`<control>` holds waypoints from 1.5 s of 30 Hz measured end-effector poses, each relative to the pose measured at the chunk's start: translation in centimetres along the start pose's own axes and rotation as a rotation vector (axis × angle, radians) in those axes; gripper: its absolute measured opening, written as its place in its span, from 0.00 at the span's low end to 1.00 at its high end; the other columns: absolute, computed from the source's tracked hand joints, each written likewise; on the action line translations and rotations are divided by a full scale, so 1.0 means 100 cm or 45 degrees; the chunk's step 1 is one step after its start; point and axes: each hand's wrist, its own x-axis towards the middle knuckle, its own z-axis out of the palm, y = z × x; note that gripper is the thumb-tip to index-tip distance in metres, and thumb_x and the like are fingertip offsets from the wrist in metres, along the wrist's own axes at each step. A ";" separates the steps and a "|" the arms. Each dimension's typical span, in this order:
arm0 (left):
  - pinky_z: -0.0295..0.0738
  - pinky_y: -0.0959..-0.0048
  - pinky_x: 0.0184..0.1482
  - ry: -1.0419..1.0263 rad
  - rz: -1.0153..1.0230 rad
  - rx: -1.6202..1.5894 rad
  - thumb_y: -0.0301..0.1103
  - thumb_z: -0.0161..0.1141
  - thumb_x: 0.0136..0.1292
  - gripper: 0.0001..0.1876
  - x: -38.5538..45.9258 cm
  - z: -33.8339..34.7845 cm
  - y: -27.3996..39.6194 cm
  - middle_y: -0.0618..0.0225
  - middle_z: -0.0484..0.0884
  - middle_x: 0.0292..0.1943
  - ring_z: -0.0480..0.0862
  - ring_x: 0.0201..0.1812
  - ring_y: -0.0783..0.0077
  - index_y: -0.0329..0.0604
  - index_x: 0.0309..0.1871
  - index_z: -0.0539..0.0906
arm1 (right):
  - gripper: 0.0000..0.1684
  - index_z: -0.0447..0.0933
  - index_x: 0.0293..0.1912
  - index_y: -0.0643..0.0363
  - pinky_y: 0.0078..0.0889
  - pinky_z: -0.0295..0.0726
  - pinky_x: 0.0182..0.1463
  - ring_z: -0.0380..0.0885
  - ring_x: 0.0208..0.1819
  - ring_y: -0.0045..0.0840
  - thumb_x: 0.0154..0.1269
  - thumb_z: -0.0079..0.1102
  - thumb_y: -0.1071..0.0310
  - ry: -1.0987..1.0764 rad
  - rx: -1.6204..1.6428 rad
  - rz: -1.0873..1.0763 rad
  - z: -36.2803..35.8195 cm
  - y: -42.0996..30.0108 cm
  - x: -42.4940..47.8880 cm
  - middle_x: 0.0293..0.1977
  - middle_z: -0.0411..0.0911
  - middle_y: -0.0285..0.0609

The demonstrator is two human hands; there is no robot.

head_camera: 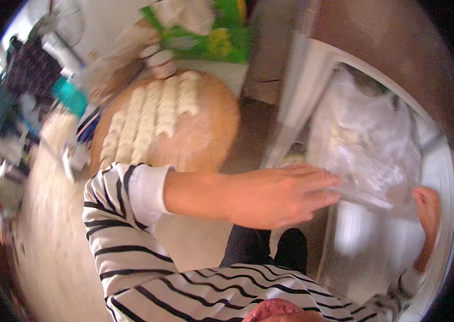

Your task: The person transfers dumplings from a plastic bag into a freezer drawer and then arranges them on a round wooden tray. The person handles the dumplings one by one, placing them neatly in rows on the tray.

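On the right, a clear plastic bag with pale contents lies inside an open white-framed compartment, which looks like a freezer. My left hand reaches across my body, its fingertips pinching the bag's near edge. At the far right, my right hand has curled fingers at the same edge of the bag. Motion blur hides the exact finger contact. To the left, a round wooden board holds several rows of white dumplings, with bare floury wood beside them.
A small white-lidded jar stands at the board's far edge. Beyond it lies a green printed package. A raised pale panel edges the compartment's left side. Blurred household items, including a teal object, crowd the far left.
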 end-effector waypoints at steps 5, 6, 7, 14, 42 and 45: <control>0.73 0.60 0.66 0.120 -0.660 0.184 0.29 0.61 0.68 0.20 -0.112 -0.065 0.047 0.52 0.77 0.61 0.77 0.64 0.50 0.38 0.63 0.77 | 0.08 0.84 0.41 0.63 0.34 0.76 0.37 0.80 0.31 0.30 0.66 0.61 0.69 -0.012 0.943 -0.462 0.000 -0.147 -0.035 0.31 0.81 0.44; 0.74 0.62 0.65 0.205 -0.831 0.336 0.29 0.62 0.68 0.18 -0.131 -0.080 0.049 0.54 0.81 0.57 0.80 0.62 0.52 0.38 0.59 0.80 | 0.07 0.85 0.39 0.62 0.34 0.76 0.35 0.79 0.29 0.29 0.64 0.63 0.69 -0.241 1.038 -0.662 0.002 -0.184 -0.045 0.29 0.81 0.42; 0.76 0.65 0.61 0.402 -0.971 0.429 0.29 0.60 0.70 0.13 -0.157 -0.085 0.049 0.56 0.85 0.51 0.84 0.56 0.56 0.36 0.54 0.83 | 0.06 0.86 0.38 0.61 0.33 0.75 0.32 0.78 0.26 0.29 0.62 0.65 0.70 -0.444 1.121 -0.842 0.012 -0.220 -0.050 0.27 0.80 0.41; 0.78 0.66 0.52 0.834 -1.805 0.835 0.27 0.55 0.70 0.16 -0.341 -0.099 0.071 0.52 0.84 0.51 0.85 0.50 0.58 0.36 0.59 0.80 | 0.10 0.84 0.47 0.62 0.30 0.81 0.38 0.84 0.32 0.31 0.69 0.61 0.70 -0.579 1.415 -1.018 0.118 -0.386 0.004 0.33 0.84 0.47; 0.79 0.65 0.45 0.836 -1.897 0.786 0.27 0.65 0.55 0.19 -0.400 -0.078 0.066 0.55 0.83 0.44 0.85 0.45 0.61 0.37 0.52 0.80 | 0.17 0.84 0.48 0.57 0.41 0.78 0.57 0.75 0.55 0.37 0.62 0.64 0.59 -0.070 0.834 -1.545 0.184 -0.666 0.064 0.48 0.77 0.45; 0.80 0.68 0.43 0.981 -1.947 0.712 0.27 0.65 0.57 0.18 -0.394 -0.075 0.080 0.60 0.84 0.43 0.85 0.43 0.69 0.38 0.52 0.80 | 0.16 0.84 0.44 0.57 0.40 0.77 0.59 0.72 0.58 0.35 0.59 0.66 0.60 0.066 0.639 -1.661 0.190 -0.670 0.058 0.51 0.76 0.42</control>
